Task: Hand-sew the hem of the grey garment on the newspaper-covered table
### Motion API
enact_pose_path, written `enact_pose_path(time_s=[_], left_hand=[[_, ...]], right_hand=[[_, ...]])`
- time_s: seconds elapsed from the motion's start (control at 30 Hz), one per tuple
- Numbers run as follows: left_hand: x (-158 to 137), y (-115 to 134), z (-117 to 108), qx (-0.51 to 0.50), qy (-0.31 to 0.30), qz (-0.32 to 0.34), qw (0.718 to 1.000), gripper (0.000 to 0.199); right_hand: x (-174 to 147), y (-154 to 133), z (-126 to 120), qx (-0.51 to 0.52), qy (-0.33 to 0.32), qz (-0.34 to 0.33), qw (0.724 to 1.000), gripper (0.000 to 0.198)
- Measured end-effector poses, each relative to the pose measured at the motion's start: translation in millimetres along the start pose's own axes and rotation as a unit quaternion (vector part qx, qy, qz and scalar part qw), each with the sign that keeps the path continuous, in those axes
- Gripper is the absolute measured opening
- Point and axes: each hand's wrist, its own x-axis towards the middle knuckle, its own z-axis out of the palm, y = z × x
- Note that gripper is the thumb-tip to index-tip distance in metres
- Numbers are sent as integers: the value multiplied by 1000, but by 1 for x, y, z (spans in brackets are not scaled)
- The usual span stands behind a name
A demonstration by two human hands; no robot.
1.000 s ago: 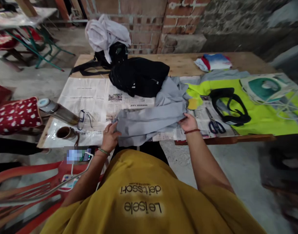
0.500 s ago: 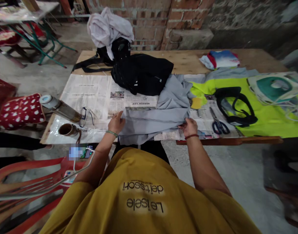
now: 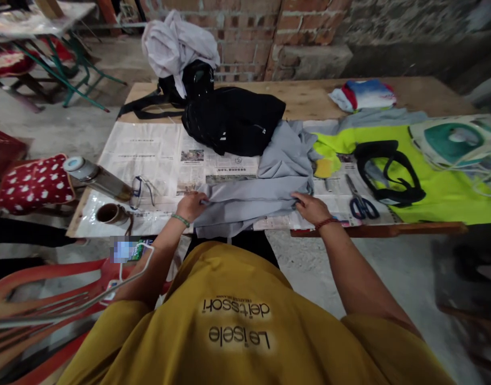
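Observation:
A light grey piece of fabric [image 3: 249, 195] lies stretched across the newspaper at the table's front edge, with a seam or fold line running along its length. Its left end is pinched in my left hand [image 3: 192, 206], which wears a green bracelet. On the right, my right hand [image 3: 311, 207], with a dark red bracelet, grips the cloth between thumb and fingers. The fabric continues into a bunched grey part [image 3: 288, 152] behind, beside a black bag [image 3: 235, 120]. Part of the cloth hangs over the front edge.
Left on the table are a bottle [image 3: 99, 179], a brown mug [image 3: 111, 214] and eyeglasses [image 3: 142, 191]. Scissors [image 3: 361, 200], a black strap [image 3: 390, 176], yellow-green fabric [image 3: 442, 192] and an iron [image 3: 454, 140] lie right. A red plastic chair [image 3: 64, 299] stands beside me.
My right hand has shifted left and closed on the fabric's seam line from its right end. My left hand's fingers have closed in on the cloth.

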Motion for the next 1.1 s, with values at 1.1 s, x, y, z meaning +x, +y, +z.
enact_pose_path(time_s=[1.1], left_hand=[[-119, 29, 21, -618, -77, -195, 758, 69]], right_hand=[[45, -56, -33, -35, 16, -72, 997, 43]])
